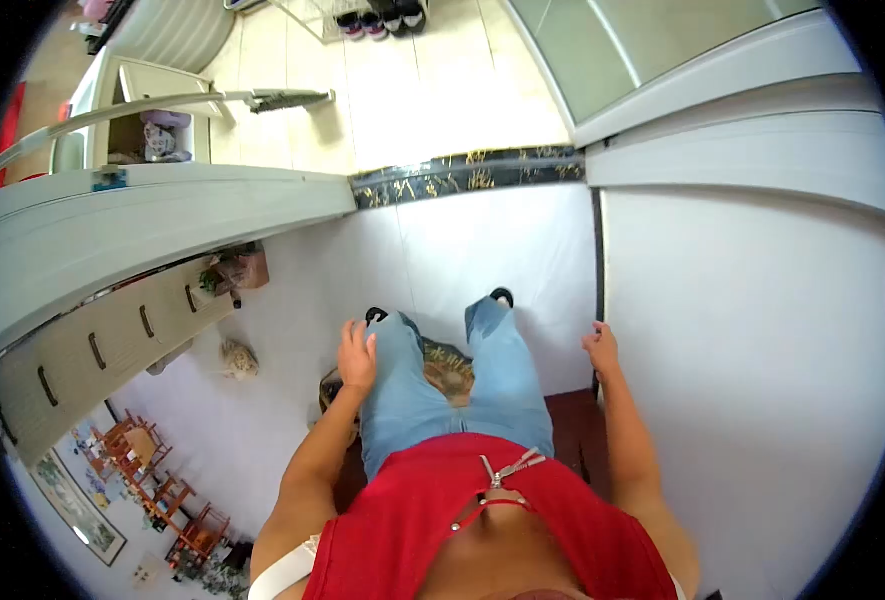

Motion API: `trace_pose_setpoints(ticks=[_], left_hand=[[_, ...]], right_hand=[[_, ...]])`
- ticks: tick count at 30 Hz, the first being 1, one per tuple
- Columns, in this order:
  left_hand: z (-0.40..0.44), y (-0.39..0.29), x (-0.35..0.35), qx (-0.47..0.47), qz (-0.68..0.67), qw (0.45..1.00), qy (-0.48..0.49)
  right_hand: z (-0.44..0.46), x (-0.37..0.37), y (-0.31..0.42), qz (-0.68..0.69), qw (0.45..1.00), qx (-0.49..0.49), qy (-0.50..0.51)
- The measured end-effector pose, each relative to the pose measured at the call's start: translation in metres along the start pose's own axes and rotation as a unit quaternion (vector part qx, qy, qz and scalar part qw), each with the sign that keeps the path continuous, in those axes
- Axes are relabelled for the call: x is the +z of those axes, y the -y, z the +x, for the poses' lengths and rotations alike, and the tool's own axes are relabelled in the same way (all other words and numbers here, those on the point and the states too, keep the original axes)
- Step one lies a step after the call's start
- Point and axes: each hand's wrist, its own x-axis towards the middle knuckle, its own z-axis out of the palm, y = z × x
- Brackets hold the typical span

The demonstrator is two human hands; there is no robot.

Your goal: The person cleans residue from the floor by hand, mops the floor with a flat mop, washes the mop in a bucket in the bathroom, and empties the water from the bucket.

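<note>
Through the head camera, here's the person at a doorway, and both hands are bare of any load. Nothing is lifted or gripped, and no finished handling shows; whatever is left to handle can't be read from this 1 view.

The left hand (358, 358) hangs beside the left thigh, fingers loosely spread and holding nothing, right up close to the blue jeans (511, 365) (whether skin meets denim, there's no telling). A dark brown object (331, 393), partly hidden by the forearm, sits just behind it.

Over to the right hand (601, 350): fingers half curled, thumb side inward, nothing visible in the grasp. It's out from the hip, near the white panel (743, 330) and its dark edge (599, 250); contact can't be confirmed.

Both arms angle forward from the shoulders, bent slightly, the right held wider than the left. The 2 shoes (503, 297) are set apart, short of the dark threshold (468, 175) with its gold pattern. Beyond that strip lies a long-handled brush (288, 99), well apart from both hands, with footwear (381, 22) farther off.
</note>
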Motion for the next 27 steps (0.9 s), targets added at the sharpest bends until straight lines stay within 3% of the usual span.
trace_pose_setpoints(ticks=[5,9,11,12,13,15,16,18,20,23,24,27], left_hand=[[0.027,-0.019,-0.046,-0.001,-0.054,0.995,-0.089],[0.101,-0.061,-0.106,-0.022,-0.181,0.974,-0.134],[0.182,-0.059,-0.120,0.019,-0.191,0.955,-0.226],[0.228,-0.073,-0.147,-0.077,-0.293,0.933,-0.194],[0.279,-0.070,-0.161,-0.100,-0.343,0.903,-0.238],[0.365,-0.083,-0.216,-0.131,-0.547,0.754,-0.340],[0.399,-0.089,-0.254,-0.201,-0.540,0.715,-0.397],[0.455,-0.084,-0.307,-0.242,-0.598,0.588,-0.489],[0.499,-0.058,-0.337,-0.222,-0.578,0.529,-0.580],[0.519,-0.035,-0.383,-0.151,-0.576,0.494,-0.633],[0.529,-0.023,-0.394,-0.186,-0.563,0.493,-0.637],[0.532,-0.037,-0.404,-0.178,-0.614,0.540,-0.548]], right_hand=[[0.033,-0.033,0.092,0.146,0.989,-0.022,-0.003],[0.060,-0.011,0.254,0.159,0.980,-0.094,0.073],[0.072,0.018,0.327,0.209,0.963,-0.130,0.110],[0.073,0.032,0.360,0.191,0.962,-0.154,0.121],[0.077,0.047,0.393,0.174,0.959,-0.182,0.131],[0.082,0.074,0.439,0.143,0.951,-0.219,0.162],[0.081,0.085,0.458,0.102,0.951,-0.227,0.185],[0.078,0.100,0.503,0.055,0.941,-0.243,0.229],[0.065,0.110,0.547,0.054,0.928,-0.251,0.272],[0.034,0.105,0.618,-0.004,0.914,-0.334,0.230],[0.009,0.094,0.652,-0.021,0.905,-0.356,0.232],[-0.026,0.079,0.726,-0.065,0.822,-0.549,0.137]])
